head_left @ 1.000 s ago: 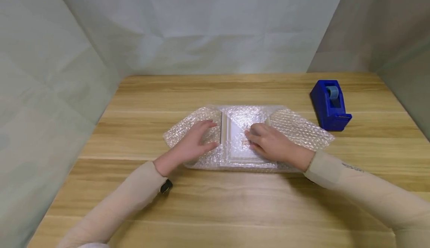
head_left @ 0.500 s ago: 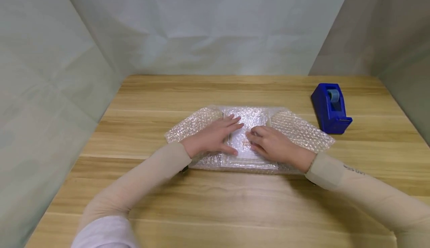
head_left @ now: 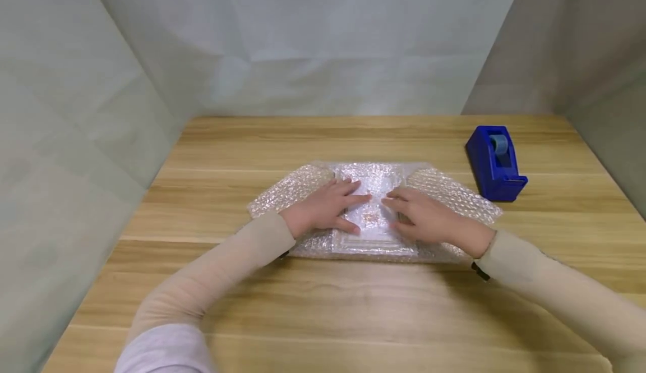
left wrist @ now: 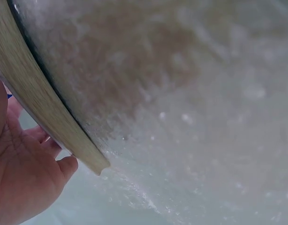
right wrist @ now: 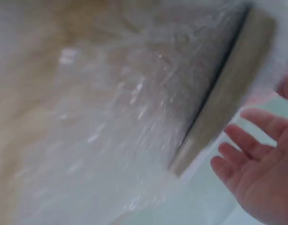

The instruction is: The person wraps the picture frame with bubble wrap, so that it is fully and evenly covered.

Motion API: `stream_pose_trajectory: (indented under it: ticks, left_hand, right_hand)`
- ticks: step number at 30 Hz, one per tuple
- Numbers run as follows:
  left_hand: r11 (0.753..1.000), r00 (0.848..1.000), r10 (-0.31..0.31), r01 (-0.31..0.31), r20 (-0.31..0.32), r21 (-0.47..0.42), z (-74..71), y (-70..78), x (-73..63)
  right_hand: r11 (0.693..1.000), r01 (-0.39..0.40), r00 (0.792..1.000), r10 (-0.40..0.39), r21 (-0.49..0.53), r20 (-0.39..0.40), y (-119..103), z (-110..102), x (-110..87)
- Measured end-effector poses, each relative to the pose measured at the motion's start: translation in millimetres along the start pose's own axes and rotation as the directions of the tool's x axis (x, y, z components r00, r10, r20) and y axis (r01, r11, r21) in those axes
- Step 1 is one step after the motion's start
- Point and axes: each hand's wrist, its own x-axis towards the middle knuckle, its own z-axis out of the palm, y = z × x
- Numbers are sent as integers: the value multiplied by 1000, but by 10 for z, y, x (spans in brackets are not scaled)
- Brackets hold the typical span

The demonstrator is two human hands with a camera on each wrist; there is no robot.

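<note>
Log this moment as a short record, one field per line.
Left hand: fingers spread, over the left part of the frame
Right hand: over the frame's right part
Frame: wood-edged, lying under bubble wrap
Wrap shape: clear, ends spread left and right
Tape dispenser: blue, holding a roll, back right on the table

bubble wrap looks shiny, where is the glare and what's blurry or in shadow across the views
Head view: bright glints on the bubble wrap, soft shadow on the wooden tabletop just below the right sleeve; left wrist view: wood grain shows on the picture frame, the wrap hazy; right wrist view: wrap smeared with streaky highlights, the frame's edge soft.
</note>
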Motion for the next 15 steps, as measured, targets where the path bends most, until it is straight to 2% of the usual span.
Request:
stream_pose_trajectory:
  ticks: [3, 6, 9, 15]
  left_hand:
    - [1000, 1000, -16, 16, 8, 3, -2, 4, -7]
    - [1000, 1000, -22, 22, 1, -10, -8, 1, -16]
    - [1000, 1000, -19, 19, -17, -18, -18, -5, -30]
    - [1000, 999, -15, 15, -35, -11, -24, -19, -57]
  right_hand:
    - [991, -117, 992, 119, 61, -46, 8, -127, -139]
    - [953, -255, 958, 272, 165, -88, 15, -228, -315]
    - [882, -390, 899, 427, 265, -97, 43, -265, -502]
    - [699, -598, 753, 658, 393, -25, 239, -225, -856]
